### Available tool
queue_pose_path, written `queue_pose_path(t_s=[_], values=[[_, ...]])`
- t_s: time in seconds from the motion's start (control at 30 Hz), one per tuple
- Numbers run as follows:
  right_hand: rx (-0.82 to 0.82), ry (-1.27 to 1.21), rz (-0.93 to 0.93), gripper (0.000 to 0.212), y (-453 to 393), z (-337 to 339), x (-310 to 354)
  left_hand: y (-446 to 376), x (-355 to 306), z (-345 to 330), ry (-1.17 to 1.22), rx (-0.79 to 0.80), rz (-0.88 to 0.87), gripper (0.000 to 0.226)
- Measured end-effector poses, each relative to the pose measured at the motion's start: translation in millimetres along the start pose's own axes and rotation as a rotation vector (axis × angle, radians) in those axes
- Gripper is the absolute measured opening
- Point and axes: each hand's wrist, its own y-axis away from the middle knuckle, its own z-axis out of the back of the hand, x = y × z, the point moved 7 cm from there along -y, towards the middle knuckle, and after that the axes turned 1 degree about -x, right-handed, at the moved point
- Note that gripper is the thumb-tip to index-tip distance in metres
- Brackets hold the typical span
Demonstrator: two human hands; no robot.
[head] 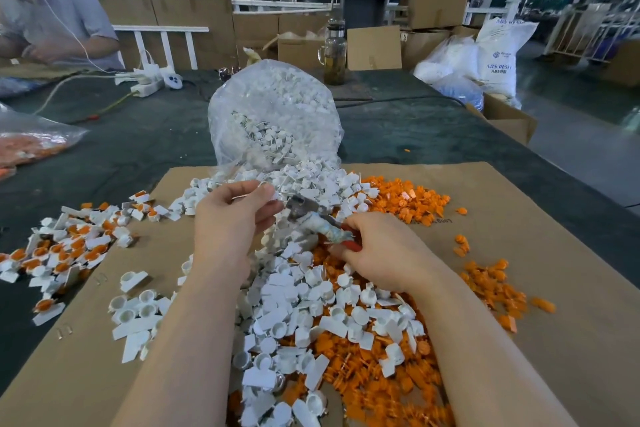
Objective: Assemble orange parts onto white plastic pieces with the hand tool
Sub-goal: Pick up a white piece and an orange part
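the white plastic pieces (304,302) are small moulded parts, each a round cup joined to a flat rectangular tab. they lie in a loose heap down the middle of a cardboard sheet (540,246), spilling from the mouth of a clear plastic bag (273,114) that lies on its side at the sheet's far edge. the orange parts (405,201) are smaller and lie scattered to the right of the white heap and beneath its near end. at the left edge of the sheet lies a group of assembled pieces (65,250), white with orange seated in the cups.

the left hand (235,215) is raised over the heap, thumb and fingers pinching one white piece. the right hand (384,253) is curled round the red handles of the hand tool (311,218), whose grey metal head points toward the left hand. the two hands are apart.

the sheet rests on a dark green tabletop (145,135). a second bag of orange parts (31,146) lies at far left.
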Motion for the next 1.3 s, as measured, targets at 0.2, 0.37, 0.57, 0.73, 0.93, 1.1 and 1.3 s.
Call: queue_pose_path(t_s=[0.2, 0.37, 0.57, 0.73, 0.93, 1.1, 1.3], values=[[-0.318, -0.326, -0.056, 0.019, 0, 25, -6, 8, 7, -17, -0.043, 0.102, 0.039, 0.015], [-0.454, -0.574, -0.054, 0.009, 3, 33, -6, 18, 14, -36, -0.101, 0.182, 0.062, 0.018], [-0.511, -0.662, -0.022, 0.015, 4, 34, -3, 24, 13, -44, -0.093, 0.238, 0.055, 0.015], [-0.511, -0.575, -0.036, 0.008, 3, 31, -3, 25, 13, -46, -0.063, 0.246, 0.066, 0.014], [-0.602, -0.616, -0.023, 0.008, 7, 36, 0, 26, 12, -46, -0.057, 0.240, 0.059, 0.016], [-0.614, -0.567, -0.018, 0.012, 8, 36, 2, 27, 11, -48, -0.058, 0.252, 0.038, 0.016], [-0.623, -0.556, 0.006, 0.013, 9, 36, 3, 29, 6, -49, -0.050, 0.243, -0.010, 0.016]])
